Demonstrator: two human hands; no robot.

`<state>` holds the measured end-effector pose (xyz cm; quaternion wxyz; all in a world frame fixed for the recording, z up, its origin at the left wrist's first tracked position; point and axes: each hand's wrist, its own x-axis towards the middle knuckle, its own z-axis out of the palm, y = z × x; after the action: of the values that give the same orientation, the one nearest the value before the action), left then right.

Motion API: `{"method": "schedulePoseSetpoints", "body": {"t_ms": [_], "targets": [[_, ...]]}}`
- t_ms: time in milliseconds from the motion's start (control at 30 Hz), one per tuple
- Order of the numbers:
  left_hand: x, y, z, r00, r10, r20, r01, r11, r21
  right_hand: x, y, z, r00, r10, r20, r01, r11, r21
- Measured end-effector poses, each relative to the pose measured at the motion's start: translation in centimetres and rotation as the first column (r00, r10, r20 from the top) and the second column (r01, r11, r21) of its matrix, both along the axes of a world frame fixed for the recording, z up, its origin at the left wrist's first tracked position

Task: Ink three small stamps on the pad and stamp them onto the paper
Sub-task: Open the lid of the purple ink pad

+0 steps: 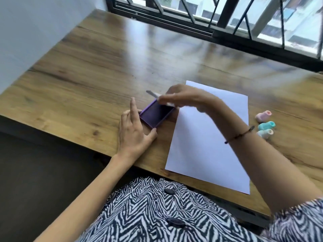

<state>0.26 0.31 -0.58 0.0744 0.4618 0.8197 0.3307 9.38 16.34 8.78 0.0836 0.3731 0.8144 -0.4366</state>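
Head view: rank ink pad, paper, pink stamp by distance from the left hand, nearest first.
1. ink pad: touching the left hand, just right of it.
2. paper: further right, beyond the pad.
3. pink stamp: far right, past the paper's edge.

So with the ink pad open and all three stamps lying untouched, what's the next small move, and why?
Probably set the lid down on the table beyond the purple ink pad. The right hand holds it, blurred, just above the exposed pad, which the left hand steadies. The three stamps lie right of the blank paper, so that hand must be freed to reach one.
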Motion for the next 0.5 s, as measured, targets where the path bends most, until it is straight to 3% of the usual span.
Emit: {"method": "schedulePoseSetpoints", "body": {"t_ms": [100,300,367,500], "targets": [[-0.6,0.0,0.3,1.0,0.015,-0.02,-0.015,1.0,0.003,-0.6,3.1,0.7,0.999,-0.048,-0.011,0.043,0.959,-0.279],[-2.3,-0.3,0.6,0.998,0.035,-0.048,-0.035,0.999,-0.001,-2.5,6.6,0.7,0.986,-0.155,-0.055,0.119,0.905,-0.409],[-2.6,-0.5,0.7,0.998,0.039,-0.054,-0.039,0.999,-0.01,-2.7,7.6,0.5,0.961,-0.26,-0.093,0.208,0.903,-0.375],[-2.5,-0.9,1.0,0.998,0.025,-0.054,-0.027,0.999,-0.041,-2.5,8.5,-0.7,0.947,-0.312,-0.079,0.301,0.946,-0.124]]}}
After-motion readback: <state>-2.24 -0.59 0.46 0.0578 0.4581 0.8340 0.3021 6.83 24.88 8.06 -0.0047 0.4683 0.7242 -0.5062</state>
